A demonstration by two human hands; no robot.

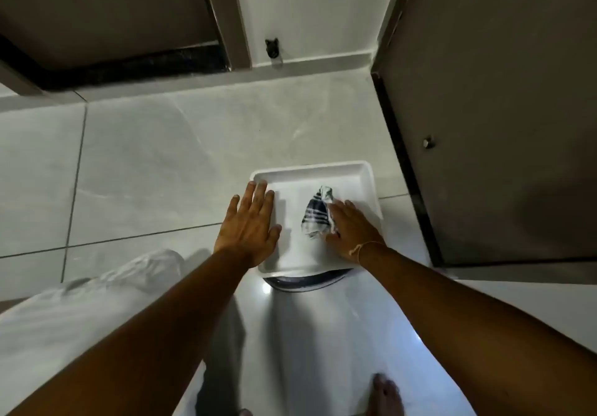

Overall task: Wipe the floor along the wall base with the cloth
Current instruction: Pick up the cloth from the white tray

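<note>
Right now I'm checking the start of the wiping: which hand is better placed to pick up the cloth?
The right hand. Its fingers already rest on the striped cloth in the white tray, while the left hand lies flat and open on the tray's left edge, apart from the cloth.

floor (161,163): glossy pale tiles, smooth, faint marbling
tray (310,170): white, smooth, looks like plastic, slight sheen
cloth (315,215): soft woven fabric, crumpled, dark stripes
door (504,92): matt brown panel
door knob (428,142): shiny metal
</note>
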